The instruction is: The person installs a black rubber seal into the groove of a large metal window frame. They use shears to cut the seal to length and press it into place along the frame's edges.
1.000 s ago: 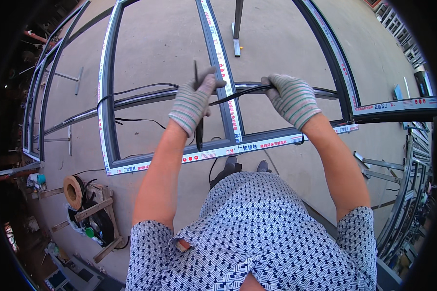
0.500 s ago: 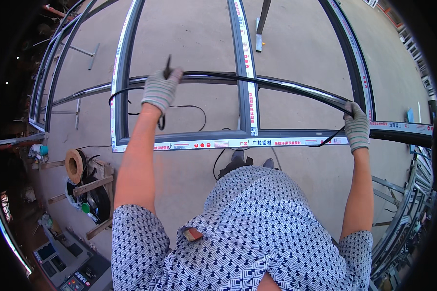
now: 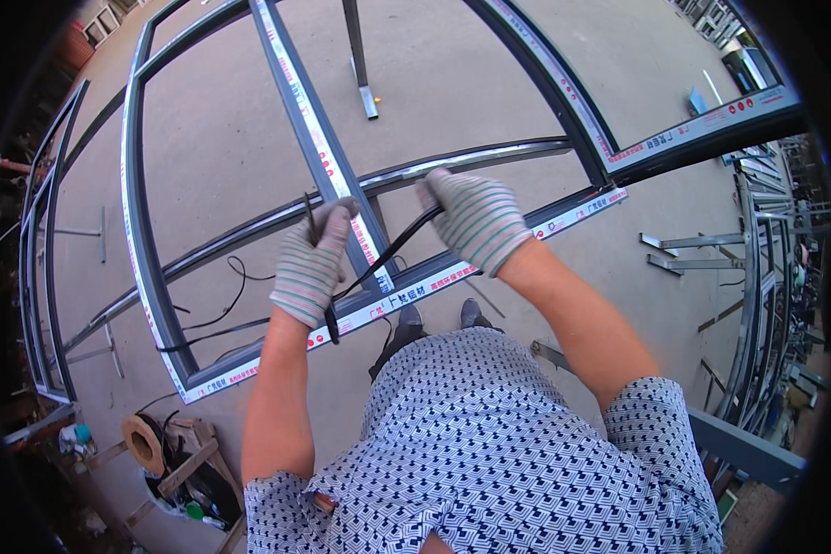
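So our floor (image 3: 415, 65) is just plain grey concrete, a bit dusty looking, with pretty even pale light across it. Over on the left we've got another dark metal frame (image 3: 55, 395), and past it everything sinks into shadow. Lower left we have a rough wooden stand (image 3: 189, 468) with a brown spool (image 3: 138, 425) next to it. The right side's kinda messy tbh: metal profiles (image 3: 755, 277) piled up, plus a thick grey beam (image 3: 746, 448). Far top left we can spot something reddish (image 3: 72, 48), too blurry to tell.
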